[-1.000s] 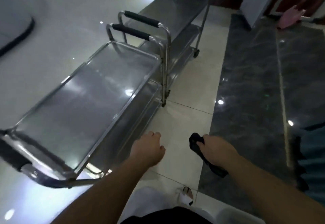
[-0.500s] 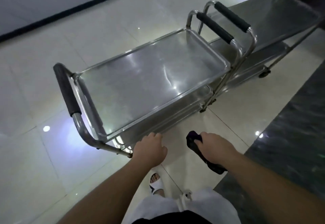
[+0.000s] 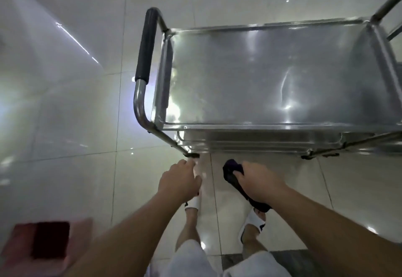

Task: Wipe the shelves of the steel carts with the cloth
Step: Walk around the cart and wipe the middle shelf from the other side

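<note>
Steel cart (image 3: 272, 76), one dark cloth (image 3: 231, 171)

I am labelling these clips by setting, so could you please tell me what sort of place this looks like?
Probably a catering or hotel service area: a steel cart with stacked shelves and a padded push handle stands on glossy floor tiles.

Head view looks steeply down (close) over cart (image 3: 272, 76).
</note>
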Demonstrator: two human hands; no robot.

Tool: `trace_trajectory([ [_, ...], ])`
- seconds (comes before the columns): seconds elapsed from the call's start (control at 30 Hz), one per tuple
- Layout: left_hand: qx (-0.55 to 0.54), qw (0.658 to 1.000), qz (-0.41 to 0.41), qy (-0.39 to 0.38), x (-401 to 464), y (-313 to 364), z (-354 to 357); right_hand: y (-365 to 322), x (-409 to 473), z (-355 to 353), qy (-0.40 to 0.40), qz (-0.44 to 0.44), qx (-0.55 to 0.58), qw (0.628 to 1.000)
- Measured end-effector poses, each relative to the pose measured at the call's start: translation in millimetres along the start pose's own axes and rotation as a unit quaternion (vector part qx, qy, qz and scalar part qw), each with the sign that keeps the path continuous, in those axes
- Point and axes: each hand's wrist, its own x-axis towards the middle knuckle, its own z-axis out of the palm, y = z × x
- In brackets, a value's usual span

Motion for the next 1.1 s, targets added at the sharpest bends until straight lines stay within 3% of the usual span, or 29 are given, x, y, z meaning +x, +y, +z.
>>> trace_trajectory([
  [0.2, -0.013, 0.999, -0.031, -0.020, 12, 1, 56, 16, 40, 30, -0.035, -0.036, -0.052, 0.997],
  [0.5, -0.064, 0.997, -0.038, -0.032, 65, -61, 119, 9, 120, 112, -0.019, 0.012, -0.025, 0.999],
  [0.77, -0.067, 0.997, -0.046, -0.009, 152, -107, 191, 21, 207, 188, 0.008, 0.006, -0.017, 1.000],
  [1.1, -0.072, 0.995, -0.047, 0.052, 274, -153, 291, 59, 332, 272, 0.067, -0.066, -0.046, 0.995],
])
